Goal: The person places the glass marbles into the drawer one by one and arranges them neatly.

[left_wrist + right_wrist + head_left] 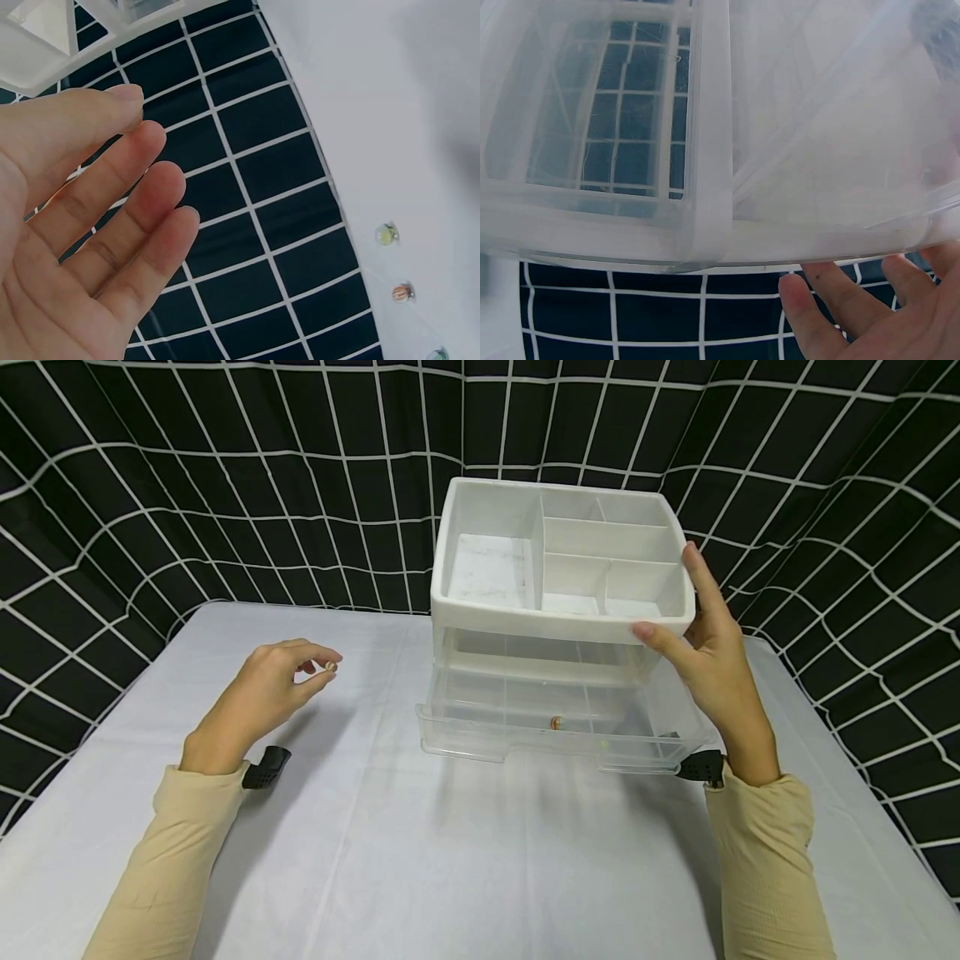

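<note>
A white-topped storage organizer stands on the table with a clear drawer pulled out at its front. Inside the drawer sits an orange-striped marble. To the left of the organizer, over the cloth, my left hand pinches a small marble between thumb and index fingertip. Its other fingers extend in the left wrist view. My right hand rests at the organizer's right front corner, thumb on the front rim and fingers spread along the side. In the right wrist view, fingertips lie beside the clear plastic edge.
White cloth covers the table. Black fabric with a white grid rises behind and at both sides. The organizer's top has several compartments. A yellowish marble and a striped marble show against white in the left wrist view.
</note>
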`<act>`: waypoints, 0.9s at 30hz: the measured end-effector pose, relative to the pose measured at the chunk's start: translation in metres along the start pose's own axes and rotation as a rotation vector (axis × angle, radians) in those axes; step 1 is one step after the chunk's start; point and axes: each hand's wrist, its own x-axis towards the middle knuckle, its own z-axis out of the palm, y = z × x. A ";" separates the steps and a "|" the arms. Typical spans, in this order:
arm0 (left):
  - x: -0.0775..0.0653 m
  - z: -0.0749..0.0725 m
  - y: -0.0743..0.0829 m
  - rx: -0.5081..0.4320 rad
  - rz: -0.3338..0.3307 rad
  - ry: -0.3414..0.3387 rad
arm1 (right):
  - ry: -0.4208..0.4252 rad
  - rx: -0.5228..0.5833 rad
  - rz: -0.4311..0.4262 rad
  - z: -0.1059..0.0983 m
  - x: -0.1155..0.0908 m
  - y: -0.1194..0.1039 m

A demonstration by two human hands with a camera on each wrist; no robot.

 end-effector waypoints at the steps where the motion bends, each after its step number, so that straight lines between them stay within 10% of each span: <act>1: 0.000 0.000 0.001 0.001 0.007 0.008 | 0.000 0.000 0.001 0.000 0.000 0.000; 27: -0.001 -0.007 0.022 -0.069 0.146 0.148 | -0.002 0.005 0.006 0.000 0.000 0.000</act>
